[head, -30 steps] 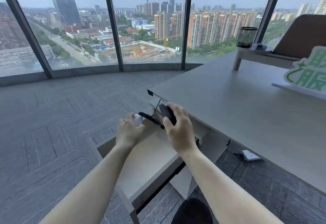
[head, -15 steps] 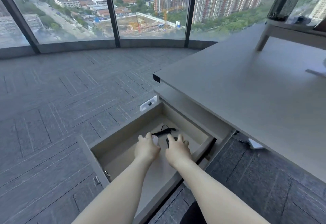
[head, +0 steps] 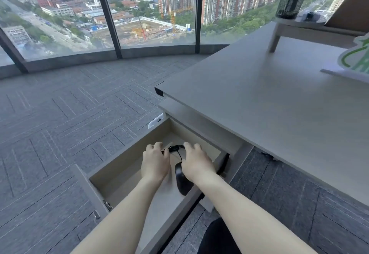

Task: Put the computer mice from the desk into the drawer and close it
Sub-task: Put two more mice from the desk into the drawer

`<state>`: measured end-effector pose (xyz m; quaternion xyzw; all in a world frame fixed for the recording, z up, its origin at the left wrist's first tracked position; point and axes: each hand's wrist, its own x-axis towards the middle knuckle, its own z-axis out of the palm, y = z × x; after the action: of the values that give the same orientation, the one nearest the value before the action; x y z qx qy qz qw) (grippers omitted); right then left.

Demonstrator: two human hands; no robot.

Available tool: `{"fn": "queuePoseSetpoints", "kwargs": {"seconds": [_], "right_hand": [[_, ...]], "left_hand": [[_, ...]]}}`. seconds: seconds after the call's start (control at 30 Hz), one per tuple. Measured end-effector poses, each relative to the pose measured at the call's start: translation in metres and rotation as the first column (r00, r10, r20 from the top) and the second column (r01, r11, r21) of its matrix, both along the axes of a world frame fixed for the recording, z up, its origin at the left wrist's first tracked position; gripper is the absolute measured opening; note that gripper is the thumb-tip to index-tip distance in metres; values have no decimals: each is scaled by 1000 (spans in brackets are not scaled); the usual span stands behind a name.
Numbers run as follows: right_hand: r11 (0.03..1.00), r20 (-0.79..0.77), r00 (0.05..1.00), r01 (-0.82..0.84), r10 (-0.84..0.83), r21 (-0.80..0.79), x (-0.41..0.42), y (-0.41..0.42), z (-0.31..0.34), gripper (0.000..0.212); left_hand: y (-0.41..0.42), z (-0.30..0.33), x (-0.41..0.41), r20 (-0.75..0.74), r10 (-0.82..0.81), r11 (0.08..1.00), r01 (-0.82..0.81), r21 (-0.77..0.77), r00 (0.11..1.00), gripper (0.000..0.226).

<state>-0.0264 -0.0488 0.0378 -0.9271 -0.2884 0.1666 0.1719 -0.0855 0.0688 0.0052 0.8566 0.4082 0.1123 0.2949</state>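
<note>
Reaching down with both forearms into the open drawer (head: 127,159), pulled well out from under the grey desk (head: 269,114). Curling the left hand (head: 154,160) palm-down over the drawer floor, fingers bent toward the bundled black cable (head: 174,148); whether a white mouse is lying under that palm cannot be told, the hand hiding whatever sits beneath. Arching the right hand (head: 196,161) palm-down just beside the left, fingertips touching or nearly touching the cable bundle; hard to tell whether anything is actually being pinched. Lying flat on the drawer floor between the two wrists, partly under the right one: the black wired mouse (head: 181,179), nose pointing toward the back of the drawer, thin cord running from it up to the bundle between the fingertips. Standing on the far right end of the desk: a low riser shelf (head: 311,32) carrying a black mesh pen cup (head: 290,2), with a green-and-white sign (head: 355,60) near the right edge. Hanging at the drawer's front left corner: small metal hardware (head: 107,205). Showing beyond the drawer's far corner: a small white object (head: 155,121) on the grey carpet tiles (head: 60,124). Filling the background: tall windows (head: 155,10) looking over a city.
</note>
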Motion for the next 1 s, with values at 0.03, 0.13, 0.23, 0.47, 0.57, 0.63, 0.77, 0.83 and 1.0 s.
{"fn": "queuePoseSetpoints", "kwargs": {"seconds": [0.03,0.13,0.23,0.47,0.57,0.63,0.77,0.83,1.0], "right_hand": [[996,37,999,13,-16,92,3,-13,17,46],[926,180,975,57,-132,373,11,-63,70,37],[815,327,890,81,-319,574,23,-129,116,28],[701,434,602,323,-671,636,64,-337,146,24],[640,464,441,537,-768,549,79,-423,132,33],[568,431,387,682,-815,460,86,-469,122,43],[486,360,381,830,-852,272,97,-531,104,55],[477,294,409,853,-864,215,103,-548,98,59],[488,301,424,853,-854,185,112,-567,86,59]], "left_hand": [[-6,16,5,90,-27,999,26,19,996,38],[-42,67,27,314,-156,985,124,118,936,31],[-102,115,51,449,-304,952,248,180,840,26],[-295,160,112,444,-631,753,640,154,636,22],[-378,155,130,319,-756,629,769,114,572,38],[-424,149,140,249,-789,592,803,64,562,52],[-491,143,160,90,-824,565,823,63,559,77],[-512,141,169,14,-831,554,826,98,556,83],[-540,131,187,-54,-800,571,786,235,598,56]]}}
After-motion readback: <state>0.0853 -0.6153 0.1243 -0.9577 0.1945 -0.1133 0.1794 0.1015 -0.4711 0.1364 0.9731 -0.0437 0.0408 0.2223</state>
